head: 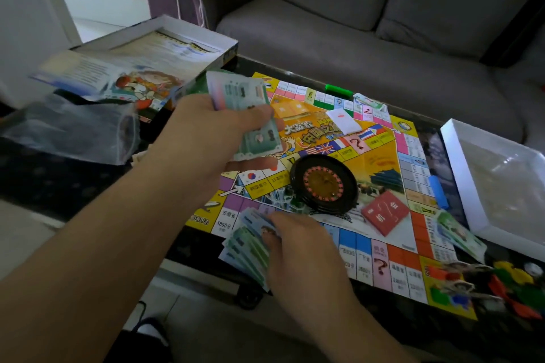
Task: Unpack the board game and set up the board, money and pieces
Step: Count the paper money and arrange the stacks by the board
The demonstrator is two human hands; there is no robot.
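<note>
The colourful game board (pixel 380 162) lies unfolded on the dark coffee table. My left hand (pixel 206 138) grips a stack of play money (pixel 244 103) above the board's left side. My right hand (pixel 298 247) rests on a fanned pile of banknotes (pixel 244 247) at the board's near left corner, fingers lying over the notes. A black roulette wheel (pixel 324 183) sits on the board's middle, with a red card deck (pixel 385 212) to its right and a white card deck (pixel 343 121) behind it. More notes (pixel 460 233) lie at the right edge.
The open game box (pixel 165 47) with a rule sheet and the box lid (pixel 118 82) sit at the table's far left, beside a clear plastic bag (pixel 73 130). A white tray (pixel 495 183) stands at the right. Coloured pieces (pixel 507 286) are heaped at the near right. A grey sofa (pixel 383 23) is behind.
</note>
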